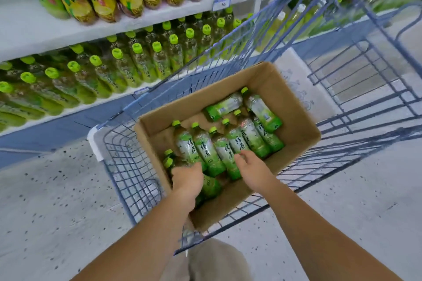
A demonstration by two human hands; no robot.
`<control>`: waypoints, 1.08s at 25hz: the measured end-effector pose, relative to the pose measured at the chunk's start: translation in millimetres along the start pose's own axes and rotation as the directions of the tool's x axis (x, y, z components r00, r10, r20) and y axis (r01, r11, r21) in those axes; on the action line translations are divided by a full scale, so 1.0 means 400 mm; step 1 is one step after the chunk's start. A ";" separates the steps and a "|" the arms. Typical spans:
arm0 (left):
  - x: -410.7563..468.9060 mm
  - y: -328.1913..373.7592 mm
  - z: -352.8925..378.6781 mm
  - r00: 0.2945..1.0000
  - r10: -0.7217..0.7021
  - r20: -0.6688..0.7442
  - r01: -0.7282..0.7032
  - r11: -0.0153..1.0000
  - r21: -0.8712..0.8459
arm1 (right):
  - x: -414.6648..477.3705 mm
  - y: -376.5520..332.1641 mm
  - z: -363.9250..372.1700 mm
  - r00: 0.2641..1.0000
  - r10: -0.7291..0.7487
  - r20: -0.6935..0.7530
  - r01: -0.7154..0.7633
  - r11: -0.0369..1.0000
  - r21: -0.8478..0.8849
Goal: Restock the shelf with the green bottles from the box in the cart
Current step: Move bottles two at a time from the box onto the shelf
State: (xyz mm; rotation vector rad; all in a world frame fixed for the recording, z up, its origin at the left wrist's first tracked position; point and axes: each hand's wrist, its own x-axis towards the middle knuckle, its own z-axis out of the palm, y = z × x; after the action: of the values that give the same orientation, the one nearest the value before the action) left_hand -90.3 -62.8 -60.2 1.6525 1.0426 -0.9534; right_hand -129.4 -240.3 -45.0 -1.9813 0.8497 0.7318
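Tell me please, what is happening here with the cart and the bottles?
A person is restocking. Both hands are in the cardboard box, which sits in the blue cart and holds green bottles lying down. The left hand grips one at the near left; the right hand curls its fingers on another. The shelf beside the cart holds rows of such bottles.

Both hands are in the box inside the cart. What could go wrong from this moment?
1. The green tea bottles lie loose and crossed in the cardboard box. When the left hand and right hand lift some out, others may roll, or one may slip from the grip.
2. The green-capped bottles on the shelf look tightly packed, so pushing more in could topple neighbours.
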 end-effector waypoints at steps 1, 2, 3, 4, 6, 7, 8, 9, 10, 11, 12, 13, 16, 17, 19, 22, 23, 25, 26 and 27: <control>0.027 0.004 0.010 0.999 -0.010 -0.031 0.010 1.000 -0.005 | 0.034 0.005 0.008 1.000 0.003 0.008 -0.002 1.000 -0.006; 0.051 0.006 0.023 0.997 -0.032 -0.067 0.031 0.999 -0.006 | 0.072 0.012 0.019 1.000 0.008 0.021 -0.008 1.000 -0.017; 0.073 0.006 0.039 0.993 -0.053 -0.109 0.056 0.998 0.016 | 0.107 0.020 0.034 0.999 0.013 0.036 -0.011 0.999 -0.036; 0.093 0.008 0.059 0.986 -0.072 -0.151 0.084 0.994 0.071 | 0.142 0.026 0.047 0.999 0.011 0.047 -0.008 0.998 -0.065; 0.117 0.011 0.108 0.965 -0.058 -0.257 0.147 0.928 0.342 | 0.209 0.036 0.072 0.998 0.008 0.064 -0.001 0.994 -0.109; 0.120 0.009 0.130 0.960 -0.014 -0.281 0.148 0.876 0.460 | 0.241 0.042 0.085 0.997 0.012 0.071 -0.003 0.992 -0.126; 0.123 -0.005 0.145 0.953 0.034 -0.300 0.127 0.857 0.499 | 0.270 0.048 0.099 0.997 0.022 0.079 -0.009 0.988 -0.154; 0.128 -0.026 0.151 0.943 0.096 -0.318 0.079 0.864 0.497 | 0.289 0.051 0.113 0.995 0.037 0.088 -0.019 0.981 -0.195; 0.132 -0.050 0.149 0.926 0.199 -0.322 -0.020 0.875 0.484 | 0.303 0.055 0.126 0.994 0.051 0.098 -0.027 0.973 -0.231; 0.141 -0.075 0.143 0.906 0.312 -0.286 -0.133 0.851 0.508 | 0.315 0.061 0.144 0.993 0.060 0.103 -0.032 0.967 -0.251; 0.149 -0.093 0.134 0.892 0.389 -0.232 -0.224 0.823 0.521 | 0.324 0.069 0.165 0.994 0.067 0.090 -0.041 0.964 -0.264; 0.163 -0.095 0.128 0.881 0.429 -0.200 -0.284 0.817 0.501 | 0.331 0.075 0.183 0.996 0.072 0.055 -0.054 0.958 -0.281; 0.208 -0.047 0.125 0.933 0.285 -0.218 -0.197 0.915 0.352 | 0.340 0.063 0.214 0.995 0.096 -0.025 -0.099 0.933 -0.347; 0.214 -0.034 0.122 0.947 0.235 -0.218 -0.156 0.931 0.330 | 0.338 0.057 0.225 0.995 0.098 -0.029 -0.101 0.917 -0.385; 0.221 -0.027 0.115 0.961 0.205 -0.188 -0.135 0.935 0.327 | 0.334 0.047 0.245 0.995 0.088 -0.052 -0.102 0.880 -0.463; 0.234 -0.025 0.098 0.972 0.159 -0.170 -0.109 0.956 0.273 | 0.336 0.039 0.272 0.995 0.053 -0.085 -0.090 0.844 -0.529; 0.239 -0.020 0.092 0.973 0.160 -0.168 -0.113 0.960 0.258 | 0.339 0.038 0.278 0.994 0.047 -0.094 -0.090 0.843 -0.531; 0.250 -0.007 0.081 0.974 0.166 -0.153 -0.128 0.964 0.235 | 0.344 0.033 0.286 0.994 0.034 -0.107 -0.086 0.837 -0.540; 0.255 0.000 0.074 0.975 0.167 -0.145 -0.131 0.965 0.227 | 0.347 0.029 0.289 0.994 0.030 -0.107 -0.084 0.833 -0.547; 0.256 0.008 0.068 0.977 0.164 -0.134 -0.132 0.967 0.216 | 0.350 0.023 0.294 0.994 0.033 -0.102 -0.084 0.829 -0.553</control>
State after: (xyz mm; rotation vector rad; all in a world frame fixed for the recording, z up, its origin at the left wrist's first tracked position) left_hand -55.9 -67.8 -160.4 1.9712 0.9276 -0.8706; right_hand -73.3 -183.9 -209.8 -2.5301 0.8101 1.0233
